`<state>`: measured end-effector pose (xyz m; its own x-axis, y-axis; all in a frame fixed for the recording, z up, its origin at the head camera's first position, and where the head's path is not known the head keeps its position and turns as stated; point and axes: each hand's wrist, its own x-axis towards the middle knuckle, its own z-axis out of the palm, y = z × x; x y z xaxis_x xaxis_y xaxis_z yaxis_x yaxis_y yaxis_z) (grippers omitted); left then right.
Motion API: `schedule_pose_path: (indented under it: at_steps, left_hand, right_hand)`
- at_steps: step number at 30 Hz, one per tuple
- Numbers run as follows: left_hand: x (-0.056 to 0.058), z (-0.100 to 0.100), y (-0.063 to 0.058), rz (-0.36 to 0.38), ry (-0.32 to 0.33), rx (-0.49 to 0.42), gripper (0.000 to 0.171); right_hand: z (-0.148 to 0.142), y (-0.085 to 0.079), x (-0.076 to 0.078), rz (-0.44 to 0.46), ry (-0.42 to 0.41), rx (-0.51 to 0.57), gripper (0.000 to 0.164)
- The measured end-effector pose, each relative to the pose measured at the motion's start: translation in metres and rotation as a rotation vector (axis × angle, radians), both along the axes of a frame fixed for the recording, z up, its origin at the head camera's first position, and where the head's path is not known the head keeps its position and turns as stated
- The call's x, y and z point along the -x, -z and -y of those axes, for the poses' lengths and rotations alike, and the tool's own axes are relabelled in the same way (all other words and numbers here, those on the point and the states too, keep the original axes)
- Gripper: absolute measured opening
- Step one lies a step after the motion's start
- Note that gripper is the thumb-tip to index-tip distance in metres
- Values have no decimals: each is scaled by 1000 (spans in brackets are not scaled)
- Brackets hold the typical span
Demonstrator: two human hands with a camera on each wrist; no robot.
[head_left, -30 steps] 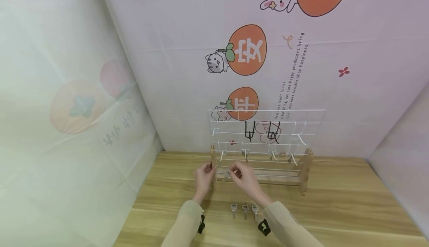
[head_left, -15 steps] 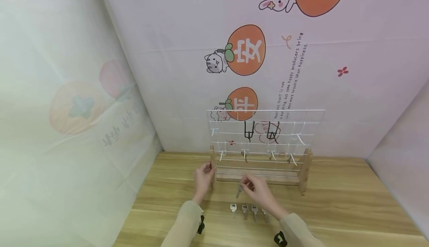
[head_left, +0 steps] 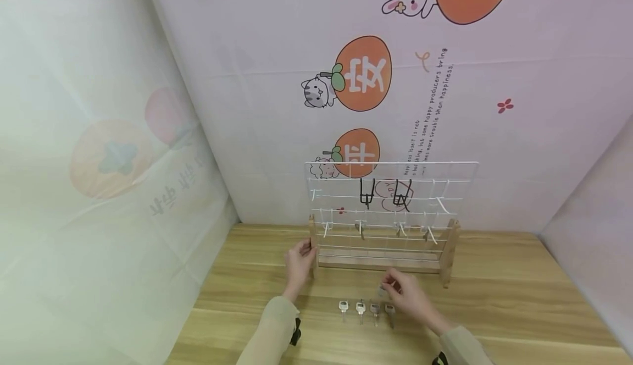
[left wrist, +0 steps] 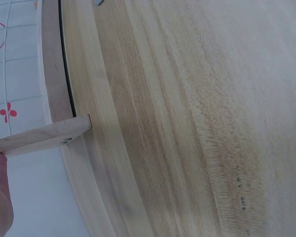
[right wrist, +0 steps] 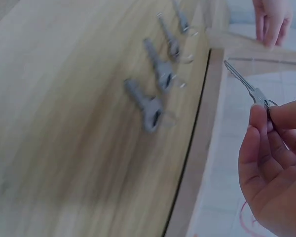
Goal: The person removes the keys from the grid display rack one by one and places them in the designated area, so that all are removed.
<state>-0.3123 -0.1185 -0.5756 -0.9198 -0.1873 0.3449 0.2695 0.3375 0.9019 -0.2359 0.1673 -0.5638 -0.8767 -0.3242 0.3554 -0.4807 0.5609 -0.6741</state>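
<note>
My right hand pinches a silver key by its head between thumb and fingers, its blade pointing outward in the right wrist view. A small ring shows at the key's head. Several more keys lie in a row on the table, just left of and below that hand in the head view. My left hand grips the left wooden post of a white wire rack; only part of this hand shows in the left wrist view.
White hooks and black hooks project from the rack. Small dark shapes hang at some lower hooks, too small to tell. The rack's right wooden post stands on the wood-grain table. A printed cloth hangs behind.
My right hand has moved from the rack's lower left toward the right and closer to me, carrying the key above the row. My left hand stays at the post.
</note>
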Motion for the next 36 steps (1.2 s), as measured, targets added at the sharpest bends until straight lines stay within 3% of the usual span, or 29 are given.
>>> schedule_pose_path:
  at_steps: [7, 15, 23, 36]
  left_hand:
    - [0, 0, 1, 11, 0, -10, 23]
    - [0, 0, 1, 12, -4, -2, 22]
    - [1, 0, 0, 22, 0, -10, 22]
    - [1, 0, 0, 15, 4, 3, 24]
  right_hand:
    - [-24, 13, -2, 81, 33, -83, 7]
    - [-44, 25, -3, 138, -14, -117, 5]
    - [-53, 36, -1, 133, -78, -105, 9]
    - [-55, 42, 0, 156, -63, -183, 6]
